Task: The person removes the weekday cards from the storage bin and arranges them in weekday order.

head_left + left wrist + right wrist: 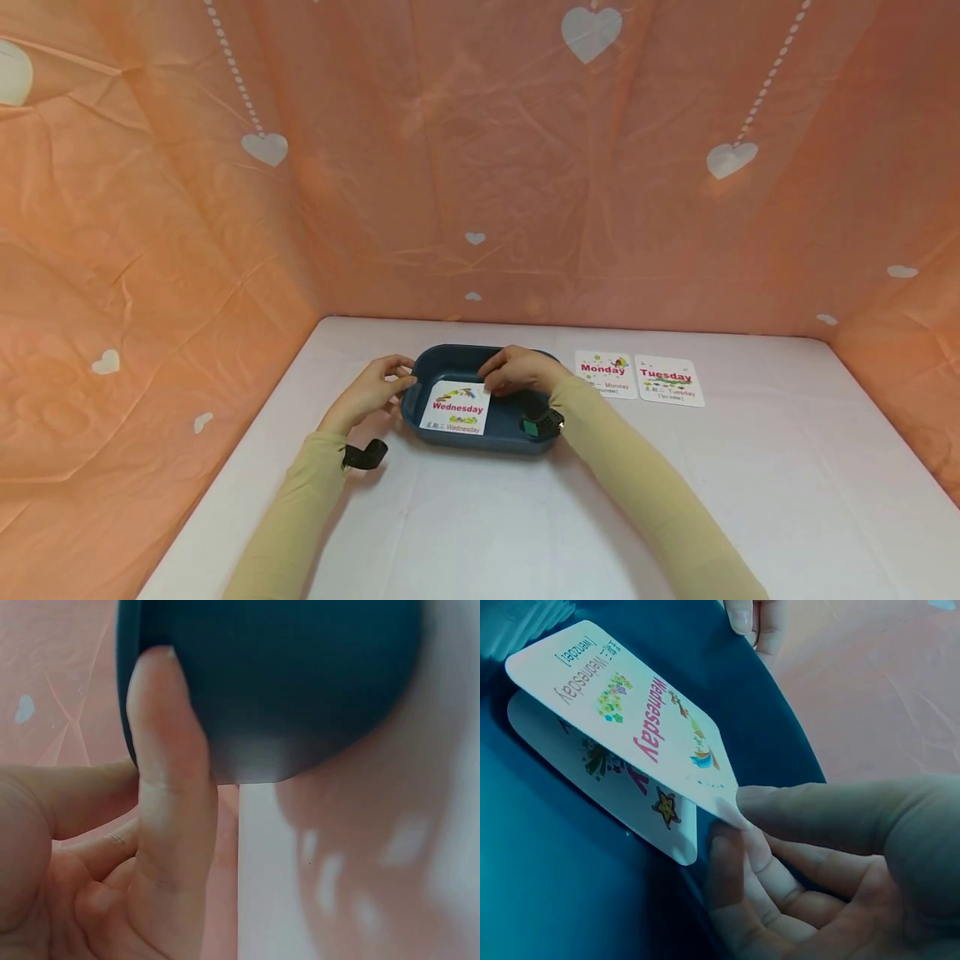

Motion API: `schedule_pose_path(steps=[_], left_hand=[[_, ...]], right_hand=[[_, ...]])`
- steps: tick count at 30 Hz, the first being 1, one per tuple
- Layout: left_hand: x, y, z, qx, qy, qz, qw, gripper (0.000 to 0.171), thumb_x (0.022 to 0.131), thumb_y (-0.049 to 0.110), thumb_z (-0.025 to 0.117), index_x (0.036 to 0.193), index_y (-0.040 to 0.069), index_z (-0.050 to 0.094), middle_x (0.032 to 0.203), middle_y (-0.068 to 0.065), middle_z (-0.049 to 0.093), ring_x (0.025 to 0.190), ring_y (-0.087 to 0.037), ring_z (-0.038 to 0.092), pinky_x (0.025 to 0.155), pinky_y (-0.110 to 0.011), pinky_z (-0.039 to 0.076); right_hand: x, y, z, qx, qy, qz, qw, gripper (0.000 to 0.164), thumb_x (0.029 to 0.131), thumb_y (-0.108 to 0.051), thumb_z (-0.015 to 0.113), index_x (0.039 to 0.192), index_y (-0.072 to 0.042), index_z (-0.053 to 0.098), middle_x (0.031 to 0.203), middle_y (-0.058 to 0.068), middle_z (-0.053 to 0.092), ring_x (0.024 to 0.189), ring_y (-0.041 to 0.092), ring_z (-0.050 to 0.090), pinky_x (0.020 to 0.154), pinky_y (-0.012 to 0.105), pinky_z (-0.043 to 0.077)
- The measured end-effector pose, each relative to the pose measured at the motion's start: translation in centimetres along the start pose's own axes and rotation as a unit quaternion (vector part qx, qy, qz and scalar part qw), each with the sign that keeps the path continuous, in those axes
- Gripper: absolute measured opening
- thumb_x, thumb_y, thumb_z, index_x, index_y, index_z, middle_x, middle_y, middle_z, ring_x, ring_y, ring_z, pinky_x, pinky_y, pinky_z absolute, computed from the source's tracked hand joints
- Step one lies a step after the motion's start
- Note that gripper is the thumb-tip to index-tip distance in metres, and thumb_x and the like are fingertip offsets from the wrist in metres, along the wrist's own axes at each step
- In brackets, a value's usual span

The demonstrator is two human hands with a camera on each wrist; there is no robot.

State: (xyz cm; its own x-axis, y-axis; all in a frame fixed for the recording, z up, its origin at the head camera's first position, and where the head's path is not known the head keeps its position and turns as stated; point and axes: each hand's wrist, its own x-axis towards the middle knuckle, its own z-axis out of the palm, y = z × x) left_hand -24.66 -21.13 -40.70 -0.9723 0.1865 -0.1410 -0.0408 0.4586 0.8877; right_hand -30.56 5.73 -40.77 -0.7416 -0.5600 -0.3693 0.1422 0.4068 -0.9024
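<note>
From here I see the right hand [521, 372] pinching a corner of the white, round-cornered paper "Wednesday" card [455, 408], tilted inside the dark blue oblong tray [480, 447]; I'd lift it gently, so the similar card beneath [619, 787] isn't dragged along. The left hand [371, 392] grips the tray's end, a useful brace. Beyond the tray's wall, the one obstacle, white "Monday" [603, 372] and "Tuesday" [670, 381] cards lie on the tabletop [480, 517].
</note>
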Motion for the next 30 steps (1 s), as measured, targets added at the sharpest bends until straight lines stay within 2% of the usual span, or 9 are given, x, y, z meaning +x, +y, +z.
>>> schedule_pose_path(steps=[12, 19, 26, 30], left_hand=[[0.15, 0.09, 0.1, 0.0, 0.0, -0.003, 1.0, 0.036, 0.096, 0.007, 0.056, 0.129, -0.004, 0.047, 0.105, -0.023, 0.053, 0.064, -0.02, 0.054, 0.049, -0.027, 0.048], [0.23, 0.0, -0.16, -0.01, -0.008, 0.015, 0.9998, 0.037, 0.095, 0.006, 0.057, 0.129, -0.007, 0.046, 0.102, -0.022, 0.052, 0.063, -0.018, 0.055, 0.049, -0.029, 0.05], [0.17, 0.0, -0.23, -0.007, -0.013, 0.012, 0.9998, 0.037, 0.096, 0.002, 0.053, 0.129, -0.011, 0.043, 0.106, -0.031, 0.049, 0.068, -0.029, 0.057, 0.051, -0.033, 0.052], [0.1, -0.07, -0.17, -0.004, -0.009, 0.011, 0.9999, 0.037, 0.096, 0.003, 0.054, 0.129, -0.01, 0.045, 0.105, -0.029, 0.051, 0.072, -0.03, 0.057, 0.051, -0.031, 0.051]], right_hand=[[0.03, -0.21, 0.26, -0.01, 0.013, 0.001, 1.0, 0.04, 0.08, 0.008, 0.067, 0.12, 0.005, 0.061, 0.096, 0.009, 0.065, 0.077, 0.014, 0.058, 0.074, 0.028, 0.052], [-0.06, -0.3, 0.27, -0.006, 0.035, -0.001, 0.999, 0.034, 0.081, 0.008, 0.065, 0.115, 0.006, 0.064, 0.095, 0.01, 0.067, 0.074, 0.013, 0.059, 0.072, 0.029, 0.053], [-0.09, -0.42, 0.44, 0.003, 0.063, 0.006, 0.998, 0.026, 0.084, 0.008, 0.063, 0.11, 0.007, 0.067, 0.095, 0.013, 0.068, 0.073, 0.014, 0.061, 0.071, 0.029, 0.054], [-0.09, -0.42, 0.56, 0.008, 0.074, 0.009, 0.997, 0.025, 0.084, 0.009, 0.064, 0.109, 0.008, 0.067, 0.098, 0.016, 0.068, 0.076, 0.015, 0.063, 0.073, 0.031, 0.054]])
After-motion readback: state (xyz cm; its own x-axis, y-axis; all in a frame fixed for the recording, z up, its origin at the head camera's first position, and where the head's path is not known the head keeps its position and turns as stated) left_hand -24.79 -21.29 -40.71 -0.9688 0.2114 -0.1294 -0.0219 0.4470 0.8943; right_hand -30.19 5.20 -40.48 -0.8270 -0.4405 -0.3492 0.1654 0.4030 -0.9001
